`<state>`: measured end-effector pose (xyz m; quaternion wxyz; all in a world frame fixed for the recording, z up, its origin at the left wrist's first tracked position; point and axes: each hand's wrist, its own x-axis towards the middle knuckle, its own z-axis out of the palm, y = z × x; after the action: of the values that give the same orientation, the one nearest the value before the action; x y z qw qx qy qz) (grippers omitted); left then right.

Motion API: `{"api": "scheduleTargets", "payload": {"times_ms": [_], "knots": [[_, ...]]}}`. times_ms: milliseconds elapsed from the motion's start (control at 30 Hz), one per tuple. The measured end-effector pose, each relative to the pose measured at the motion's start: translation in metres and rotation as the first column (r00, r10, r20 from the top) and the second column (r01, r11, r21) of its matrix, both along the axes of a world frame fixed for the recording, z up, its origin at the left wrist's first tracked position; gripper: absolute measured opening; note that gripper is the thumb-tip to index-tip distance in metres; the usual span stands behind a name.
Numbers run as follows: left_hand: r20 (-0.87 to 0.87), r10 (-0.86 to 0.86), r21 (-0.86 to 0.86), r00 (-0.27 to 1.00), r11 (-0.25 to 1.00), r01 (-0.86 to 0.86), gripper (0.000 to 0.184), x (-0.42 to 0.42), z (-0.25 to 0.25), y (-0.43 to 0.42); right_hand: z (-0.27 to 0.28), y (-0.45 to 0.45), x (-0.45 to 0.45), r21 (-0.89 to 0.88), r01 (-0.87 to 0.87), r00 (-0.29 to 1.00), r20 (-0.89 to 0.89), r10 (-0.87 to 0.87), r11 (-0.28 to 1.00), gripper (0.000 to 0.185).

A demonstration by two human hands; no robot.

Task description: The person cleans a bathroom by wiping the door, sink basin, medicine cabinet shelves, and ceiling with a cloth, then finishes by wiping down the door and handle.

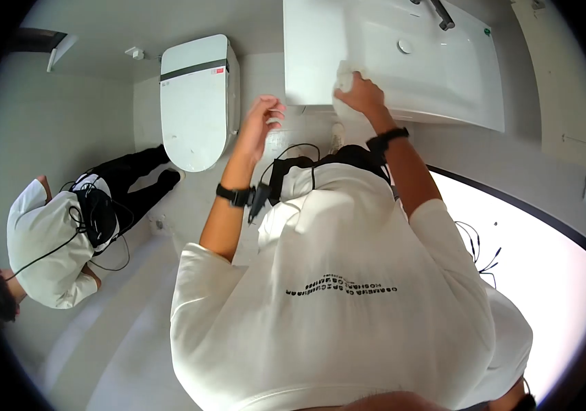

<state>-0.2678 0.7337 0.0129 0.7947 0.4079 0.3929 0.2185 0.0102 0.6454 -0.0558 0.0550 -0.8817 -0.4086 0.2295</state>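
My left hand (263,123) is raised in front of the white washbasin counter, to the right of the toilet, with its fingers apart and nothing in them. Over the counter's front edge, my right hand (363,94) is closed on a soft-looking white item (344,81). Whether this is cloth or tissue cannot be made out. Part of it lies against the white washbasin (324,48) and part hangs below the edge. Both wrists wear black straps.
A closed white toilet (195,116) stands on the left. Beyond it, a person (60,240) in a white shirt is near the wall. Another person's white sleeve (509,335) shows at the lower right. A dark faucet (440,15) rises behind the basin. Cables (488,264) hang at the right.
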Motion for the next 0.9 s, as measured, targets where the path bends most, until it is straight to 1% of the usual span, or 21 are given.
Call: {"api": "scheduleTargets", "payload": {"times_ms": [33, 100, 133, 167, 200, 233, 267, 333, 367, 400, 433, 467, 533, 567, 633, 700, 733, 767, 800, 867, 900], "knots": [[-0.132, 0.055, 0.089, 0.990, 0.995, -0.043, 0.017, 0.010, -0.023, 0.013, 0.009, 0.014, 0.003, -0.060, -0.047, 0.999, 0.019, 0.049, 0.997, 0.076], [-0.260, 0.163, 0.257, 0.952, 0.962, -0.094, 0.019, 0.028, -0.052, 0.031, 0.025, 0.023, 0.016, -0.158, -0.102, 0.995, -0.007, 0.103, 0.982, 0.077], [-0.303, 0.215, 0.342, 0.929, 0.934, -0.104, 0.020, 0.032, -0.065, 0.038, 0.038, 0.016, 0.021, -0.189, -0.107, 0.994, -0.034, 0.102, 0.976, 0.078], [-0.297, 0.248, 0.409, 0.922, 0.906, -0.113, 0.026, 0.040, -0.102, 0.051, 0.045, 0.010, 0.028, -0.219, -0.118, 0.992, -0.063, 0.107, 0.969, 0.079], [-0.287, 0.287, 0.470, 0.914, 0.873, -0.127, 0.032, 0.050, -0.149, 0.065, 0.041, -0.002, 0.038, -0.180, -0.057, 0.998, -0.041, 0.050, 0.982, 0.080], [-0.272, 0.327, 0.529, 0.905, 0.836, -0.144, 0.038, 0.056, -0.172, 0.071, 0.029, -0.023, 0.047, -0.140, 0.002, 1.000, -0.018, -0.005, 0.990, 0.081], [-0.316, 0.312, 0.623, 0.896, 0.780, -0.052, 0.039, 0.066, -0.173, 0.067, 0.018, -0.045, 0.063, -0.100, 0.054, 0.999, 0.000, -0.054, 0.993, 0.082], [-0.387, 0.330, 0.749, 0.861, 0.657, 0.085, 0.039, 0.080, -0.180, 0.051, 0.003, -0.091, 0.118, -0.032, 0.130, 0.942, -0.307, -0.133, 0.991, 0.087], [-0.406, 0.355, 0.791, 0.842, 0.598, 0.129, 0.040, 0.083, -0.184, 0.042, 0.002, -0.114, 0.138, -0.021, 0.251, 0.911, -0.333, -0.243, 0.968, 0.084], [-0.384, 0.399, 0.826, 0.833, 0.552, 0.116, 0.039, 0.084, -0.190, 0.036, 0.000, -0.137, 0.162, -0.025, 0.268, 0.914, -0.311, -0.262, 0.963, 0.083], [-0.399, 0.443, 0.811, 0.803, 0.579, 0.083, 0.039, 0.090, -0.186, 0.031, -0.001, -0.160, 0.186, -0.027, 0.285, 0.915, -0.290, -0.281, 0.958, 0.081], [-0.413, 0.484, 0.796, 0.771, 0.603, 0.048, 0.039, 0.095, -0.181, 0.026, -0.004, -0.174, 0.211, -0.049, 0.202, 0.953, -0.218, -0.208, 0.978, 0.080], [-0.547, 0.522, 0.632, 0.655, 0.770, -0.086, 0.040, 0.109, -0.167, 0.006, 0.015, -0.189, 0.218, -0.215, 0.016, 0.995, -0.089, -0.036, 0.976, 0.076], [-0.625, 0.529, 0.616, 0.574, 0.786, -0.054, 0.046, 0.114, -0.164, -0.002, 0.020, -0.192, 0.214, -0.235, 0.025, 0.998, -0.056, -0.039, 0.972, 0.073], [-0.608, 0.535, 0.644, 0.586, 0.764, -0.029, 0.052, 0.104, -0.186, 0.004, 0.046, -0.177, 0.182, -0.285, 0.051, 0.999, 0.016, -0.049, 0.957, 0.069], [-0.583, 0.538, 0.676, 0.609, 0.737, -0.005, 0.058, 0.102, -0.214, 0.018, 0.030, -0.157, 0.165, -0.115, 0.116, 0.983, -0.132, -0.131, 0.987, 0.064], [-0.577, 0.537, 0.690, 0.615, 0.723, 0.016, 0.061, 0.104, -0.228, 0.021, 0.028, -0.140, 0.144, -0.051, 0.087, 0.987, -0.131, -0.093, 0.995, 0.062], [-0.582, 0.525, 0.684, 0.621, 0.729, 0.025, 0.064, 0.108, -0.231, 0.024, 0.049, -0.115, 0.117, -0.071, -0.005, 0.968, -0.250, -0.013, 0.997, 0.060], [-0.587, 0.513, 0.678, 0.627, 0.735, 0.033, 0.067, 0.112, -0.234, 0.027, 0.019, -0.088, 0.112, -0.140, -0.076, 0.961, -0.274, 0.035, 0.987, 0.061], [-0.619, 0.505, 0.657, 0.601, 0.752, 0.045, 0.071, 0.114, -0.212, 0.021, -0.015, -0.046, 0.074, 0.057, -0.219, 0.954, -0.198, 0.226, 0.974, 0.061], [-0.633, 0.518, 0.662, 0.575, 0.748, 0.055, 0.072, 0.115, -0.190, 0.014, -0.008, -0.030, 0.060, 0.012, -0.187, 0.966, -0.177, 0.186, 0.982, 0.061]]}}
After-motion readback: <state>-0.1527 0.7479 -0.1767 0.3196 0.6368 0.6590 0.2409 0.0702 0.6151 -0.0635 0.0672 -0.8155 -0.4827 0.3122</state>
